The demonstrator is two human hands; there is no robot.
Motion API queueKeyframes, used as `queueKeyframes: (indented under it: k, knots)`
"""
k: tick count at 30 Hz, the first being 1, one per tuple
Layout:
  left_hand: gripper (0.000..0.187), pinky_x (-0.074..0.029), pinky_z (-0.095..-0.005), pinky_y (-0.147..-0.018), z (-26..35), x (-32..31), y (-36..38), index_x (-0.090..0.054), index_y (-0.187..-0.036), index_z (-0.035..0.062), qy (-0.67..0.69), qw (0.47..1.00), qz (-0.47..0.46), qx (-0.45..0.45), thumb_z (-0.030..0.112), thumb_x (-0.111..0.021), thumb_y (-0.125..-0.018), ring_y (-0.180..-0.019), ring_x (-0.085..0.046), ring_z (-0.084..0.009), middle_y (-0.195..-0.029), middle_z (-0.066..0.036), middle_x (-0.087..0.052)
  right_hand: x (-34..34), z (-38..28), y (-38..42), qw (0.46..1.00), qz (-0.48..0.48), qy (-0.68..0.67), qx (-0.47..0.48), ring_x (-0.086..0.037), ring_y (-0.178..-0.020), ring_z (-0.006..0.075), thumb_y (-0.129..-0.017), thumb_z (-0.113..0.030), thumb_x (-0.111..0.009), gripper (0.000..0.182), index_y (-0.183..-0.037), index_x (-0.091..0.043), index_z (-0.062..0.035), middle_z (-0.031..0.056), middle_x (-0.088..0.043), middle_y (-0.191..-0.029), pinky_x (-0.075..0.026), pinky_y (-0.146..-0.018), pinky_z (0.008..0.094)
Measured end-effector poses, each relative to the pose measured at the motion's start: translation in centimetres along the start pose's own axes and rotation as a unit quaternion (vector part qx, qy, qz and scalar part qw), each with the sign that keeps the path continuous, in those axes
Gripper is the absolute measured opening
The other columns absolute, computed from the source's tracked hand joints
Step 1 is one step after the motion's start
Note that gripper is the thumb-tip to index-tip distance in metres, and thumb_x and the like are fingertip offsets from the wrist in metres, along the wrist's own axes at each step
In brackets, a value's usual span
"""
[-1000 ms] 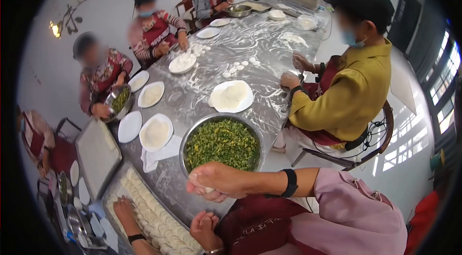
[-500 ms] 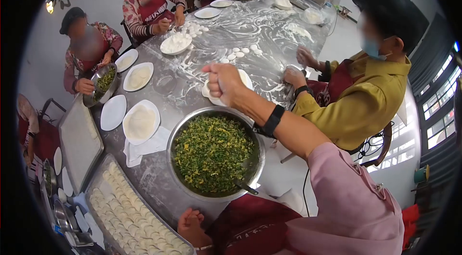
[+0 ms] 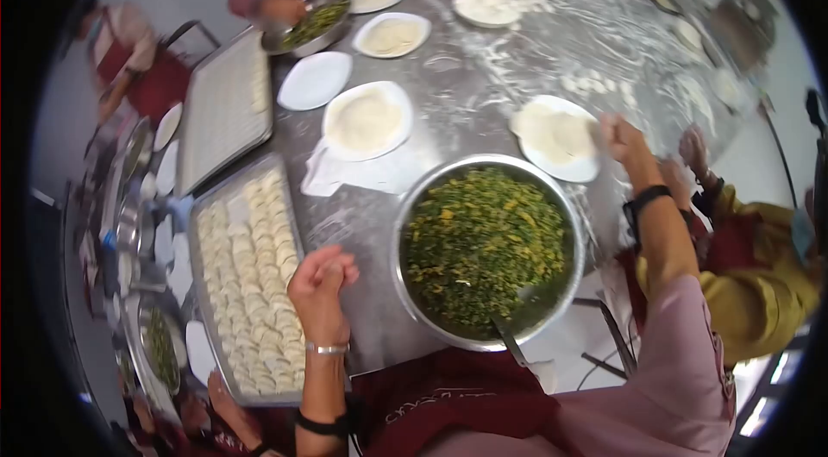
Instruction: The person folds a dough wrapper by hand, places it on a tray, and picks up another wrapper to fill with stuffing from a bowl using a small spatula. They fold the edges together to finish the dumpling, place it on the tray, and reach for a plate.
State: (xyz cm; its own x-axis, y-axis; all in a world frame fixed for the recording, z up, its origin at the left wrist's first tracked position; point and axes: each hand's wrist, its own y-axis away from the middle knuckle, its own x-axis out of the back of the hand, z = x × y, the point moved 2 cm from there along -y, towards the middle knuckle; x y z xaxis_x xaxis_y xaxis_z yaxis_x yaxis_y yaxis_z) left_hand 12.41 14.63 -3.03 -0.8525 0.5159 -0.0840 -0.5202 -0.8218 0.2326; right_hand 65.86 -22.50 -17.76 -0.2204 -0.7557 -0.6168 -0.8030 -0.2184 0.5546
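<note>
My left hand (image 3: 323, 280) is raised over the right edge of a metal tray (image 3: 297, 228) of folded dumplings (image 3: 250, 284). Its fingers are curled in, and nothing shows in them. My right hand (image 3: 623, 138), slightly blurred, is closed like a fist beside the right rim of a white plate (image 3: 582, 168); I see no object in it. Round dough wrappers (image 3: 556, 134) lie on that plate. Between my hands stands a large steel bowl (image 3: 404, 297) of chopped green and yellow filling (image 3: 487, 246). A spoon handle (image 3: 509, 341) leans over its near rim.
A second tray (image 3: 220, 103) lies at the left. White plates, one bare (image 3: 315, 80) and one with wrappers (image 3: 366, 119), stand beyond the bowl. Flour and dough pieces (image 3: 599, 84) cover the far table. Co-workers sit around; one in a yellow sleeve (image 3: 768, 306) is close at right.
The view has turned toward the left and down. My right hand has moved from over the wrapper plate to its right side. My left hand has risen beside the dumpling tray.
</note>
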Motion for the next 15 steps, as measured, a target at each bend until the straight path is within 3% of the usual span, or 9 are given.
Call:
queueKeyframes:
  k: [1,6,9,10,12,14,15]
  knots:
    - [0.020,-0.055,-0.0289,-0.070,0.4,0.0,-1.1,-0.060,-0.109,-0.0054,-0.006,1.000,-0.006,-0.004,0.002,-0.057,-0.090,-0.072,-0.063,-0.0154,-0.089,-0.011,-0.067,1.9,-2.1,-2.3,0.999,0.026,0.008,0.026,-0.067,-0.079,0.0213,-0.103,-0.029,-0.046,0.038,-0.099,-0.060,0.0060,0.0129,-0.066,-0.095,-0.062,-0.069,0.0314]
    - [0.020,-0.058,-0.0292,-0.071,1.4,-0.4,-7.3,-0.060,-0.110,-0.0066,-0.040,0.998,-0.038,0.007,0.000,-0.055,-0.091,-0.074,-0.065,-0.0163,-0.092,-0.012,-0.067,3.6,-7.6,-0.4,0.989,-0.062,-0.040,0.126,-0.068,-0.088,0.0266,-0.102,-0.027,-0.048,0.039,-0.116,-0.049,0.0094,0.0158,-0.063,-0.102,-0.063,-0.068,0.0326]
    - [0.021,-0.058,-0.0296,-0.071,0.6,-1.2,-10.8,-0.059,-0.111,-0.0074,-0.013,0.998,-0.032,0.043,0.000,-0.056,-0.091,-0.077,-0.066,-0.0172,-0.095,-0.013,-0.067,-1.9,-5.3,4.2,0.952,0.220,0.076,0.201,-0.067,-0.091,0.0302,-0.100,-0.021,-0.052,0.039,-0.121,-0.041,0.0103,0.0196,-0.061,-0.106,-0.063,-0.067,0.0357]
    - [0.022,-0.058,-0.0286,-0.070,-0.1,-1.5,-11.8,-0.059,-0.111,-0.0081,0.008,0.998,-0.031,0.057,0.000,-0.056,-0.091,-0.078,-0.066,-0.0174,-0.096,-0.014,-0.067,-1.7,-4.9,2.8,0.952,0.182,0.091,0.229,-0.068,-0.081,0.0293,-0.096,-0.013,-0.053,0.028,-0.110,-0.048,0.0106,0.0189,-0.062,-0.094,-0.063,-0.064,0.0367]
    - [0.024,-0.057,-0.0264,-0.068,-2.1,-2.2,-13.5,-0.058,-0.112,-0.0096,0.050,0.995,-0.031,0.081,0.001,-0.056,-0.090,-0.080,-0.066,-0.0179,-0.098,-0.014,-0.067,-3.9,-3.1,0.5,0.943,0.128,0.205,0.229,-0.063,-0.064,0.0188,-0.092,-0.005,-0.052,0.012,-0.089,-0.057,0.0050,0.0115,-0.061,-0.076,-0.055,-0.052,0.0285]
    - [0.023,-0.056,-0.0262,-0.068,-4.5,-2.9,-13.4,-0.059,-0.110,-0.0084,-0.010,0.999,-0.037,0.032,0.002,-0.056,-0.090,-0.079,-0.067,-0.0175,-0.098,-0.014,-0.067,-11.5,1.3,4.5,0.899,-0.107,0.376,0.197,-0.053,-0.051,0.0104,-0.088,-0.003,-0.053,0.019,-0.070,-0.059,-0.0031,0.0046,-0.057,-0.063,-0.040,-0.044,0.0236]
    - [0.022,-0.055,-0.0262,-0.068,-5.7,-3.2,-13.0,-0.060,-0.110,-0.0078,-0.041,0.998,-0.040,0.007,0.002,-0.056,-0.090,-0.079,-0.067,-0.0173,-0.098,-0.014,-0.067,-15.4,4.1,6.8,0.879,-0.154,0.417,0.174,-0.048,-0.049,0.0081,-0.084,-0.003,-0.054,0.020,-0.065,-0.058,-0.0077,0.0017,-0.056,-0.060,-0.031,-0.042,0.0236]
